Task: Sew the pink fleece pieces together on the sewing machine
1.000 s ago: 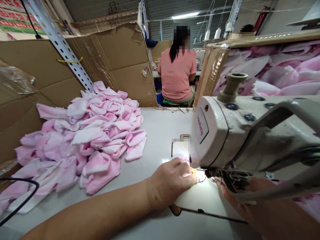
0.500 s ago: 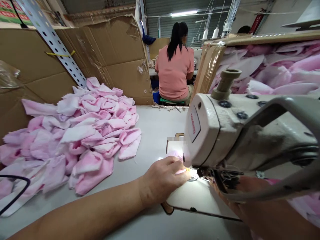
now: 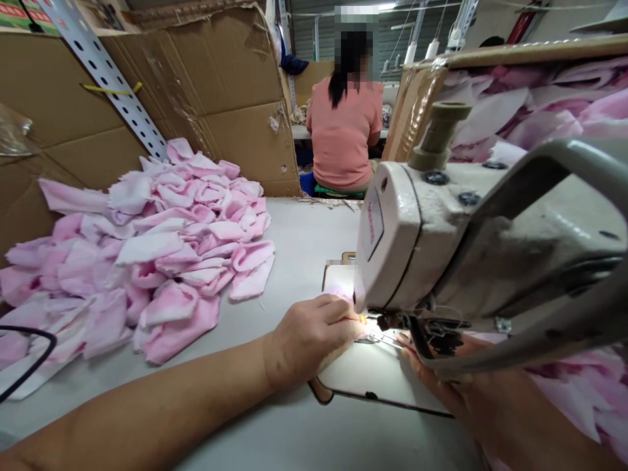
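"Where could a hand pass?"
"Over the white tabletop [image 3: 299,242], between the pink fabric pile [image 3: 174,248] and the sewing machine [image 3: 390,229]."
"What's in the way?"
"The left hand [image 3: 314,337] in front; cardboard [image 3: 240,98] behind the pile."

Bright glare on machine bed [image 3: 363,377]

The cloth [image 3: 338,292] by the machine [image 3: 392,229] showed pale lilac-pink; the pile [image 3: 167,248] was blotched in pink and white, one melting into the other. The machine itself was off-white with dark scuffs, its badge [image 3: 374,226] lettered in red, its knob [image 3: 437,134] olive, its guard [image 3: 544,169] grey. I saw a pale grey table [image 3: 299,226], plain brown cardboard [image 3: 240,85], a whitish post [image 3: 101,65] dotted dark, a yellow tie [image 3: 112,90], and a co-worker's salmon shirt [image 3: 343,140].
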{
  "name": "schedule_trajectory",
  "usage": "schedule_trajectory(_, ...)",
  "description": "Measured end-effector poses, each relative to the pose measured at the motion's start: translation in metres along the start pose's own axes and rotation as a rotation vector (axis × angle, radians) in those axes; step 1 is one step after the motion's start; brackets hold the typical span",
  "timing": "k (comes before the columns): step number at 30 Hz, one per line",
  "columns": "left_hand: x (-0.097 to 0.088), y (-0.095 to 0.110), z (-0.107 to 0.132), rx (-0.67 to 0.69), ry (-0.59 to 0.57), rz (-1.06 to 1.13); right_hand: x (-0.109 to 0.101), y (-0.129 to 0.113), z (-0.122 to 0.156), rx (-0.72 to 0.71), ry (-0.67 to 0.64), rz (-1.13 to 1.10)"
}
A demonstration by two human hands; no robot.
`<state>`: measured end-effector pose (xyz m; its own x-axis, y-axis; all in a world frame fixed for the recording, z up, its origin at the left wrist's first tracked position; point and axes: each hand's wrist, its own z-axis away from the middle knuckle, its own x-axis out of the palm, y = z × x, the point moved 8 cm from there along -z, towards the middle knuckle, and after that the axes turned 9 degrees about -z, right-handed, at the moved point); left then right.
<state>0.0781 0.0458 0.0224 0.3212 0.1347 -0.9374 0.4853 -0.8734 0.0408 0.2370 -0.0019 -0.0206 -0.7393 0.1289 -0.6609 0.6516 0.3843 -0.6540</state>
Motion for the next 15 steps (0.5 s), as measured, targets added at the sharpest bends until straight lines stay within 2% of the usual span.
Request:
schedule_trajectory(4,-0.01,0.003,0.0,-0.001,0.085,0.025,-0.007,-0.013,-0.006,-0.088,-0.093,0.141)
schedule_trajectory(8,-0.021,0.007,-0.004,0.011,0.158,0.064,-0.008,-0.024,-0.014,-0.108,-0.142,0.237)
schedule_trajectory(15,-0.022,0.004,-0.005,-0.011,0.158,0.188,-0.007,-0.04,-0.021,-0.123,-0.141,0.244)
